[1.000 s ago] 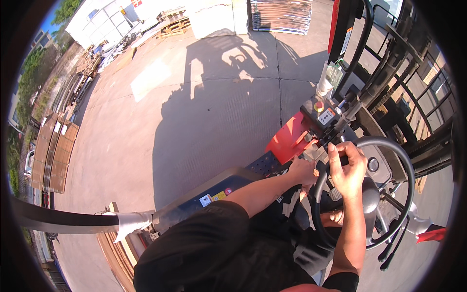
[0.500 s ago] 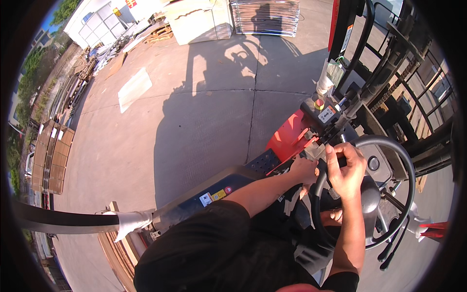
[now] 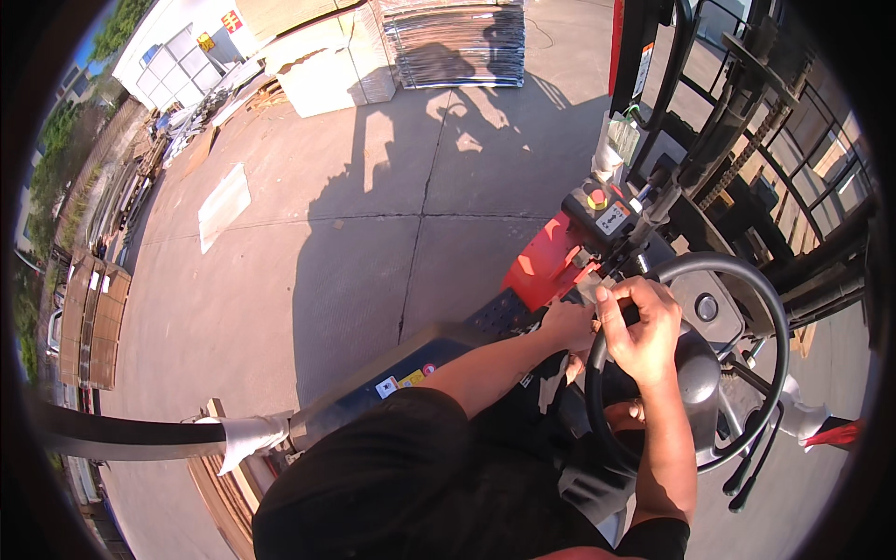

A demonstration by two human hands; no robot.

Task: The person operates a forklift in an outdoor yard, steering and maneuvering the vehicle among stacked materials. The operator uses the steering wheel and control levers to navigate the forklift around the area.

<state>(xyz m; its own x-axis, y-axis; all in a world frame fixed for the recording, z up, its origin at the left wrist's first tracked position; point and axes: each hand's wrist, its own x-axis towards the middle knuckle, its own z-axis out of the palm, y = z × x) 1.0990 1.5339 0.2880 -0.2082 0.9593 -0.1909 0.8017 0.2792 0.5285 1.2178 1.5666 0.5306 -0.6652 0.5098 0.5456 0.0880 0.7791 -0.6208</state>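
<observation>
My right hand [image 3: 644, 327] is curled at the upper left of a black steering wheel [image 3: 782, 341], thumb raised, fingers closed at the rim. Just left of the wheel is my left hand [image 3: 569, 327], its fingers bent downward beside the steering column. What those fingers grasp is hidden behind the hand and rim. Beyond the hands stand a red body panel [image 3: 541, 261] and a black control box [image 3: 597, 213] with a red-and-yellow button. Two black-knobbed levers [image 3: 737, 490] hang at the wheel's lower right.
Wrapped cartons [image 3: 336, 79] and a strapped stack of flat sheets [image 3: 453, 47] stand ahead on the concrete. A pale sheet [image 3: 224, 207] lies on the ground. Brown bundles [image 3: 98, 322] stand at the left. A mast with chain [image 3: 747, 140] rises at right.
The cartons, the stack, the pale sheet and the ground joints have shifted left and down in view relative to the vehicle. Both hands keep their places at the steering wheel.
</observation>
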